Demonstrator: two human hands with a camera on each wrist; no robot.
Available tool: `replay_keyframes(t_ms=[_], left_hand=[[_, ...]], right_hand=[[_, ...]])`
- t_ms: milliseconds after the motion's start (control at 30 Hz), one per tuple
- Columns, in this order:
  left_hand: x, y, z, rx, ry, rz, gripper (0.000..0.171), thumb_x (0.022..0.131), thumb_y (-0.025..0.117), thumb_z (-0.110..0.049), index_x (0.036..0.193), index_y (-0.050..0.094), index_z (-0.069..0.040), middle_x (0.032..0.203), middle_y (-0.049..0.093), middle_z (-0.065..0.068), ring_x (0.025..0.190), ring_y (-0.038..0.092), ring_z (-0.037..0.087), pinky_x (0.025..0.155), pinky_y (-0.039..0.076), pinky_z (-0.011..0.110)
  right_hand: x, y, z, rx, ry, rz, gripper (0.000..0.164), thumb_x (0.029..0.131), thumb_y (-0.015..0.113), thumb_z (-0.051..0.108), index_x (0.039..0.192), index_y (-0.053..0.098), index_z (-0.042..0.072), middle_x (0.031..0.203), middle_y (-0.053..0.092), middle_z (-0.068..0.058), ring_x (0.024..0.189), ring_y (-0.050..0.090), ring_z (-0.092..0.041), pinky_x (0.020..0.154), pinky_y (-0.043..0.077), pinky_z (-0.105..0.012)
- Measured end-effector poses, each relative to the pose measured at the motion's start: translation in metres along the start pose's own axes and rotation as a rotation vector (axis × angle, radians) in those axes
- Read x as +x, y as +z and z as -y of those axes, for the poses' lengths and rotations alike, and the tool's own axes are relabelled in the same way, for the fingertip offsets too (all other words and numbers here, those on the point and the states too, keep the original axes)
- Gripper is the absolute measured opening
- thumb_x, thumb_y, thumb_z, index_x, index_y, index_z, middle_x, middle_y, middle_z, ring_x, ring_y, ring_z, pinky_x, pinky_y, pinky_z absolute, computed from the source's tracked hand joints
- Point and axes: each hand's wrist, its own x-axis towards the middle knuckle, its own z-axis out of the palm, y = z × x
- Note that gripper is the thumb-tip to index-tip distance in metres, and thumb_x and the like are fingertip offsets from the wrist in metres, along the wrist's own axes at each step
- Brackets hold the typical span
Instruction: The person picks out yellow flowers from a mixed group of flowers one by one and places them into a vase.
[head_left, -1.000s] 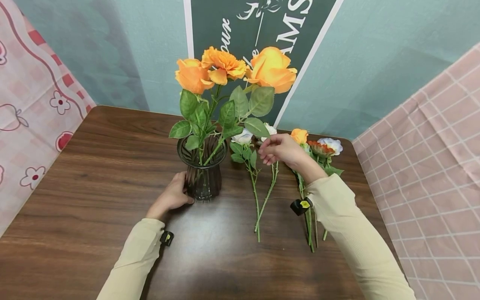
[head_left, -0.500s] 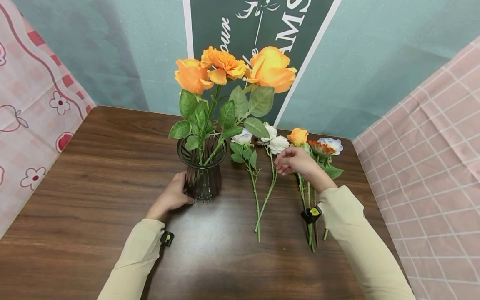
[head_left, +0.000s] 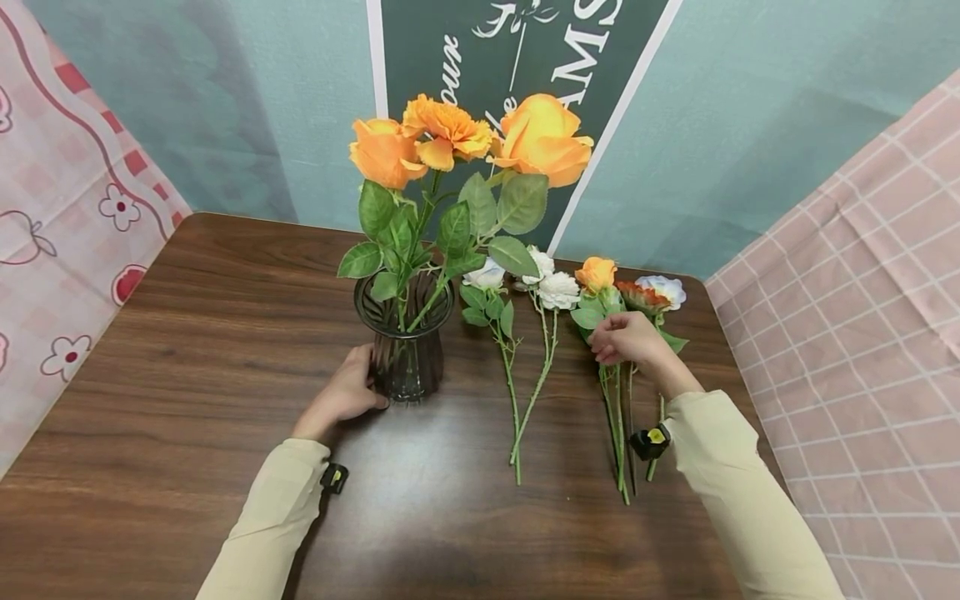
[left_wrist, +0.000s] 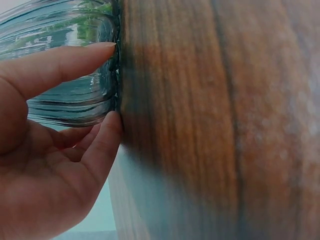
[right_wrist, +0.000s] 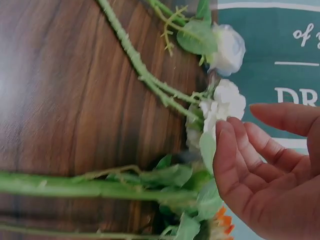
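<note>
My left hand [head_left: 347,387] grips the dark ribbed glass vase [head_left: 408,367] low on its left side. In the left wrist view, thumb and fingers lie on either side of the vase [left_wrist: 95,100] near its base. Three orange flowers [head_left: 450,137] with green leaves stand in it. My right hand [head_left: 626,340], fingers loosely curled and holding nothing, is over the stems of the right-hand flower group, just below an orange rose [head_left: 597,273]. In the right wrist view a gap shows between its thumb and fingers, with white flowers [right_wrist: 227,100] behind.
White flowers [head_left: 558,290] and a pale blue-white rose [head_left: 487,273] lie between the vase and my right hand. A rust-orange flower [head_left: 641,296] and a pale blue flower [head_left: 663,290] lie at the back right. Pink grid cloth [head_left: 870,333] borders the table's right side.
My right hand has moved right and toward me, from beside the white flowers to over the right-hand flower stems. My left hand and the vase have stayed in place.
</note>
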Motion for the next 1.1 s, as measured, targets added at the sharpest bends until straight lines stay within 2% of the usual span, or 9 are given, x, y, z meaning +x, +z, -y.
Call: replay_keyframes(t_ms=[267,533,867,967,1100], left_hand=[[0.000,0.000,0.000,0.003,-0.006,0.002,0.082,0.058,0.073,0.000,0.127,0.031,0.014,0.122,0.036,0.032,0.113,0.039,0.043,0.097,0.031,0.050],[-0.001,0.000,0.000,0.003,-0.009,0.004,0.082,0.058,0.072,0.001,0.127,0.030,0.015,0.122,0.036,0.032,0.113,0.038,0.043,0.097,0.031,0.051],[-0.001,0.000,0.000,-0.005,-0.006,0.001,0.081,0.059,0.073,0.001,0.127,0.031,0.014,0.122,0.036,0.032,0.113,0.038,0.043,0.097,0.032,0.050],[-0.001,0.000,0.000,-0.007,-0.004,-0.003,0.081,0.058,0.073,0.001,0.126,0.031,0.014,0.122,0.036,0.032,0.112,0.039,0.043,0.096,0.032,0.051],[-0.001,0.000,0.000,-0.002,0.014,-0.014,0.079,0.058,0.072,0.001,0.125,0.032,0.014,0.119,0.038,0.032,0.110,0.040,0.042,0.095,0.034,0.050]], right_hand=[[-0.006,-0.011,-0.017,-0.035,0.014,-0.062,0.014,0.088,0.046,0.001,0.089,0.053,-0.012,0.073,0.060,-0.013,0.060,0.058,-0.017,0.061,0.053,-0.037],[-0.007,-0.014,-0.028,-0.062,0.097,-0.090,0.007,0.082,0.049,-0.007,0.085,0.055,-0.009,0.089,0.063,-0.021,0.057,0.057,-0.016,0.059,0.053,-0.036],[-0.009,-0.013,-0.034,-0.141,0.117,-0.094,0.009,0.082,0.058,0.001,0.081,0.055,-0.007,0.067,0.058,-0.009,0.054,0.058,-0.015,0.058,0.053,-0.037],[-0.009,-0.013,-0.035,-0.163,0.125,-0.079,0.008,0.081,0.057,0.000,0.076,0.053,-0.004,0.062,0.057,-0.008,0.052,0.057,-0.016,0.056,0.053,-0.037],[-0.009,-0.012,-0.037,-0.173,0.155,-0.072,0.017,0.080,0.057,-0.001,0.065,0.049,0.001,0.055,0.055,-0.008,0.048,0.055,-0.017,0.052,0.052,-0.037]])
